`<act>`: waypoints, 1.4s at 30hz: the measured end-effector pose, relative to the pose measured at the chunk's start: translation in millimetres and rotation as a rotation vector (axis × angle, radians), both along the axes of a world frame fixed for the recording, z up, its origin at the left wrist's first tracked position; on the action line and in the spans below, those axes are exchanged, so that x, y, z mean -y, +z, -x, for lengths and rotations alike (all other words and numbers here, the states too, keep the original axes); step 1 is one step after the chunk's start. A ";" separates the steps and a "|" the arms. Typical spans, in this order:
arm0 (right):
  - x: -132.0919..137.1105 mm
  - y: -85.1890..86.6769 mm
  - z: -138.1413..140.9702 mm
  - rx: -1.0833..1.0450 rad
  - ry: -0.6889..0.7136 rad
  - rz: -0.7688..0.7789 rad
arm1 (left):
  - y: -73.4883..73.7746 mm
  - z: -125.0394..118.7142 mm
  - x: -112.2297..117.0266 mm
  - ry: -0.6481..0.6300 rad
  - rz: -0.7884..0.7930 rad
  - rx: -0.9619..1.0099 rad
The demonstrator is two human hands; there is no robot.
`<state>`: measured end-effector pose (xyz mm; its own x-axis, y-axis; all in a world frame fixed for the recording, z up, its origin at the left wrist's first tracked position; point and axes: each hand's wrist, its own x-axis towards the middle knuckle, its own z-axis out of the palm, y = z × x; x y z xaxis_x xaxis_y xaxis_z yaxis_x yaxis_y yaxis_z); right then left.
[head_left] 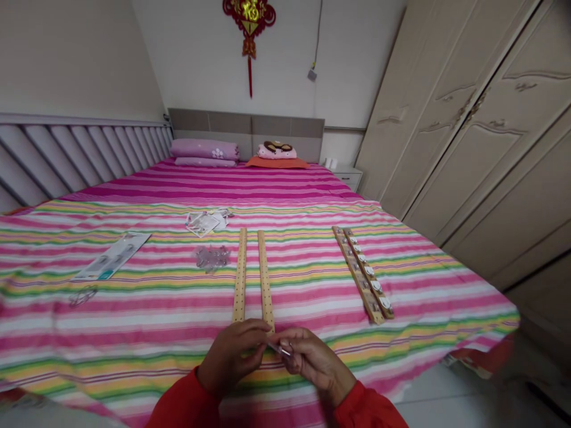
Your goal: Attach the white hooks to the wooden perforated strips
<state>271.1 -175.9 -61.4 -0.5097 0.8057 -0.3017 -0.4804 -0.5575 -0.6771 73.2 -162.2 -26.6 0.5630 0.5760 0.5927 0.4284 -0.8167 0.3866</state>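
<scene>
My left hand (pixel 238 353) and my right hand (pixel 312 359) meet low in the middle of the head view, above the striped bedsheet. Both have their fingers pinched on a small clear piece with a shiny metal part (pixel 284 352); its exact kind is too small to make out. Just beyond my fingers lie two pale wooden strips with rows of holes, the left strip (pixel 240 273) and the right strip (pixel 264 276). My hands hide the near ends of both. Left of them is a clear plastic bag of small parts (pixel 212 257).
At right lie two wooden strips with white and metal fittings (pixel 377 286). A pile of white cards (pixel 207 222), a flat clear package (pixel 113 257) and a thin wire loop (pixel 83 295) are to the left. The bed's right edge borders a tiled floor (pixel 437 386).
</scene>
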 end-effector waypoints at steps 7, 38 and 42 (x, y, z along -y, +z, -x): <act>-3.8 -1.0 0.0 0.033 -0.006 0.026 | -4.4 0.5 -3.9 0.030 0.019 0.008; -39.5 -26.9 26.6 0.289 -0.432 -0.085 | -51.5 -5.3 -29.8 0.368 0.194 0.127; -40.4 -31.7 25.1 0.340 -0.431 -0.122 | -54.2 -6.3 -26.6 0.467 0.129 0.056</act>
